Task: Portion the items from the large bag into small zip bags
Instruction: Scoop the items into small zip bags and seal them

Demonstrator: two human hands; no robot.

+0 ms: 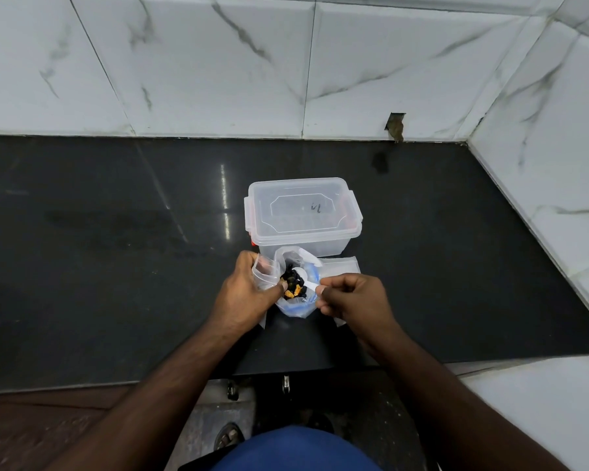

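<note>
So the person is standing at a glossy black stone countertop (116, 266) with white marble-look wall tiles (218, 62) behind it and on the right side. Right in front of them is the big clear plastic bag with blue print (298, 305), sitting open on the counter, with small black and orange pieces (293, 283) piled inside it.

The left hand (245, 294) is gripping a small clear zip bag (266, 271), fingers curled around it and holding it right against the left edge of the big bag's mouth. Looks like the little bag's opening is facing up, but the plastic is so see-through I can't really tell how far it's open.

The right hand (351, 297) is pinching the handle of a small white plastic spoon (303, 278), fingers bunched tight on it, and the bowl of the spoon is sitting down among the black pieces inside the big bag.

Just behind the bags there's a clear rectangular plastic container with a clip-on lid and orange latches (303, 215), lid on. Some flat clear zip bags (340, 265) are lying on the counter just right of the big bag, tucked against the front of the container.
</note>
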